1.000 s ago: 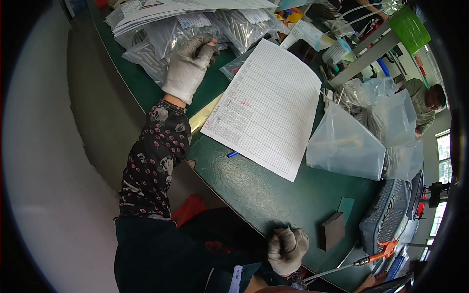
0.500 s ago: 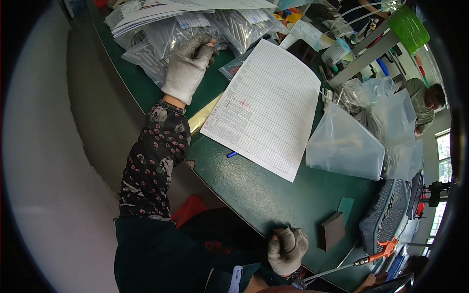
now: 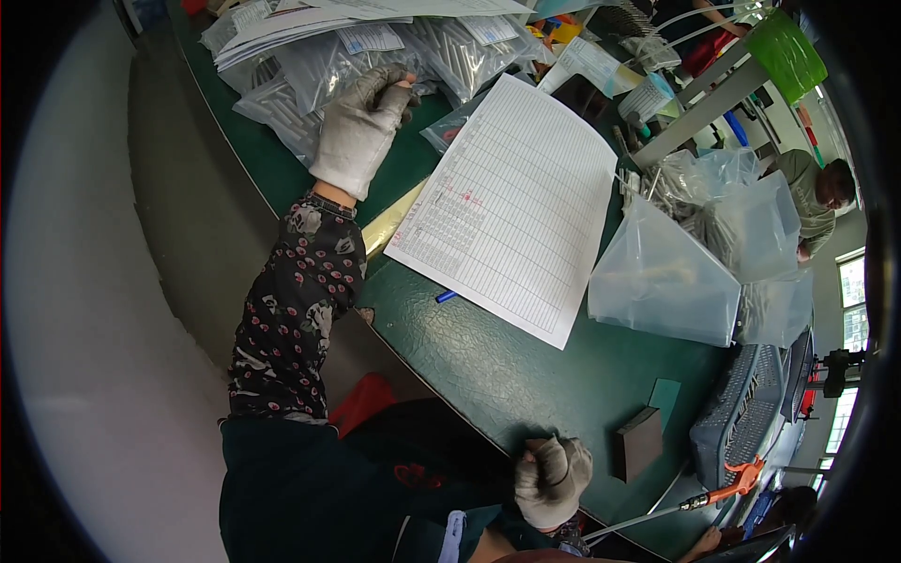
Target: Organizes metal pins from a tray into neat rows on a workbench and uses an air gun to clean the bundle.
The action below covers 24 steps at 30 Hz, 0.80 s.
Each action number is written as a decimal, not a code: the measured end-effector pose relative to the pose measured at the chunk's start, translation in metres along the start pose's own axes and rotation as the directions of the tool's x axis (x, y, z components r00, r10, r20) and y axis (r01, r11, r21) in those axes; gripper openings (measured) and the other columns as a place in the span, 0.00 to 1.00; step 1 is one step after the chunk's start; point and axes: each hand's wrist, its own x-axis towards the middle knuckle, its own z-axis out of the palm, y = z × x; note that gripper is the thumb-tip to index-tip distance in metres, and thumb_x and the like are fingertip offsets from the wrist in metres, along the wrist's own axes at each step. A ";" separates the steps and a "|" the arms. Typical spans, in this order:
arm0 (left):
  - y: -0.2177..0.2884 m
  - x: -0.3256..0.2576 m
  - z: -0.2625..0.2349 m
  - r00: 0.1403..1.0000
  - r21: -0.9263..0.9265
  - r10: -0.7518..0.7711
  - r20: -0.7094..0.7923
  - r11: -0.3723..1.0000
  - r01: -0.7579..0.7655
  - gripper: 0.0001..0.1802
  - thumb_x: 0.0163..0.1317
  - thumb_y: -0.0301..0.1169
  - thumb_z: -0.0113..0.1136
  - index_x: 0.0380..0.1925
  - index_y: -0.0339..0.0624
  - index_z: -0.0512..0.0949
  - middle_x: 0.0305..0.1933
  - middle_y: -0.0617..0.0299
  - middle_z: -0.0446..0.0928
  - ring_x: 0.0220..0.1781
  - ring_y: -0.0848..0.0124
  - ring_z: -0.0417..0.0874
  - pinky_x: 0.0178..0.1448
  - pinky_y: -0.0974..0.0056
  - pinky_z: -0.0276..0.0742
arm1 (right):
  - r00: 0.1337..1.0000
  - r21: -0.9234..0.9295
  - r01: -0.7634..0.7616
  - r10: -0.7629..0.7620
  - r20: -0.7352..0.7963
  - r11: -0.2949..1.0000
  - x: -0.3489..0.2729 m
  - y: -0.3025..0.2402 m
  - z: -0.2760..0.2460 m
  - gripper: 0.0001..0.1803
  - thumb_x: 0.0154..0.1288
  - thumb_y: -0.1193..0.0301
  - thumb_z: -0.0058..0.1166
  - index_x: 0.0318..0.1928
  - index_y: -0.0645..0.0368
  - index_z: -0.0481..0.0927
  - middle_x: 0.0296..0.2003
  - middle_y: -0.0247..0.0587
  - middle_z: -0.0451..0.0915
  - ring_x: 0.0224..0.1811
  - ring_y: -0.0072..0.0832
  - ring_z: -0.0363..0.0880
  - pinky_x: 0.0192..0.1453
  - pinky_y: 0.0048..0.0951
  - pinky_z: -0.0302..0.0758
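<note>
bags [image 3: 314, 73] hold silvery rods [image 3: 460, 58] by the left of two hands [image 3: 361, 131], both curled, any grip unclear

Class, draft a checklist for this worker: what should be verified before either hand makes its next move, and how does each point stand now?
1. Left hand gloved: ok.
2. Right hand empty: cannot tell, its fingers are curled.
3. Lined sheet free of both hands: ok.
4. Blue stick-like item fully uncovered: not ok, apparently partly under the sheet.
5. Dark block apart from the right hand: ok.
</note>
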 end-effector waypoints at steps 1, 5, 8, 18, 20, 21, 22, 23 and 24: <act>0.000 0.000 0.000 1.000 0.001 -0.004 -0.005 1.000 0.004 0.11 0.63 0.32 0.59 0.42 0.38 0.80 0.31 0.65 0.81 0.27 0.82 0.77 0.31 0.77 0.71 | 1.000 0.004 0.001 -0.001 0.004 1.000 0.001 0.000 0.000 0.06 0.42 0.74 0.56 0.26 0.56 0.76 0.20 0.39 0.72 0.21 0.38 0.71 0.27 0.37 0.67; 0.001 0.000 0.001 1.000 0.008 -0.011 -0.007 1.000 0.011 0.11 0.63 0.32 0.59 0.42 0.38 0.79 0.31 0.65 0.81 0.27 0.82 0.77 0.31 0.77 0.72 | 1.000 0.007 0.006 -0.006 -0.004 1.000 -0.001 0.002 0.001 0.06 0.42 0.74 0.56 0.26 0.56 0.76 0.20 0.39 0.72 0.21 0.37 0.70 0.27 0.37 0.67; 0.000 0.000 0.000 1.000 -0.001 -0.012 -0.005 1.000 0.012 0.11 0.63 0.32 0.59 0.42 0.38 0.79 0.31 0.65 0.81 0.27 0.82 0.77 0.31 0.77 0.72 | 1.000 -0.003 0.012 -0.012 -0.005 1.000 -0.001 0.001 0.001 0.06 0.42 0.74 0.56 0.26 0.56 0.76 0.20 0.39 0.71 0.21 0.37 0.70 0.27 0.37 0.67; 0.002 -0.001 0.001 1.000 0.006 -0.013 -0.008 1.000 0.014 0.11 0.63 0.32 0.58 0.42 0.38 0.79 0.31 0.65 0.81 0.28 0.82 0.77 0.31 0.77 0.72 | 1.000 0.001 0.009 -0.009 -0.019 1.000 0.000 0.001 0.001 0.05 0.42 0.74 0.56 0.25 0.56 0.76 0.19 0.38 0.71 0.20 0.37 0.70 0.26 0.38 0.67; 0.001 -0.002 0.000 1.000 0.004 -0.016 -0.011 1.000 0.016 0.11 0.63 0.32 0.58 0.42 0.38 0.79 0.31 0.65 0.81 0.28 0.82 0.77 0.31 0.77 0.72 | 1.000 -0.005 0.010 -0.010 -0.013 1.000 -0.001 0.000 0.001 0.05 0.43 0.74 0.56 0.25 0.56 0.75 0.19 0.38 0.71 0.21 0.37 0.71 0.27 0.38 0.67; 0.001 -0.002 0.001 1.000 0.004 -0.012 -0.009 1.000 0.012 0.11 0.63 0.32 0.58 0.42 0.38 0.79 0.31 0.65 0.81 0.28 0.82 0.77 0.31 0.77 0.72 | 1.000 -0.004 0.010 -0.010 -0.014 1.000 -0.001 0.000 0.001 0.05 0.43 0.74 0.56 0.25 0.56 0.75 0.19 0.38 0.71 0.21 0.37 0.71 0.27 0.38 0.67; 0.001 -0.001 0.001 1.000 0.004 -0.008 -0.007 1.000 0.008 0.11 0.63 0.32 0.59 0.42 0.38 0.79 0.31 0.65 0.81 0.28 0.82 0.78 0.31 0.77 0.72 | 1.000 -0.002 0.009 -0.009 -0.010 1.000 -0.001 0.001 0.000 0.06 0.43 0.74 0.56 0.25 0.56 0.75 0.20 0.38 0.72 0.21 0.37 0.71 0.27 0.38 0.67; 0.001 -0.001 0.002 1.000 0.005 -0.008 -0.006 1.000 0.008 0.11 0.63 0.32 0.59 0.42 0.38 0.79 0.31 0.65 0.81 0.28 0.82 0.78 0.31 0.77 0.72 | 1.000 0.001 0.009 -0.009 -0.007 1.000 -0.001 0.002 0.000 0.06 0.43 0.74 0.56 0.26 0.56 0.75 0.20 0.39 0.72 0.21 0.38 0.71 0.27 0.38 0.67; 0.001 -0.001 0.001 1.000 0.001 -0.007 -0.005 1.000 0.007 0.11 0.63 0.32 0.58 0.42 0.38 0.79 0.31 0.65 0.81 0.28 0.81 0.78 0.31 0.77 0.72 | 1.000 0.000 0.010 -0.010 -0.007 1.000 -0.002 0.002 0.001 0.06 0.43 0.74 0.56 0.26 0.56 0.75 0.20 0.39 0.72 0.21 0.38 0.71 0.27 0.38 0.67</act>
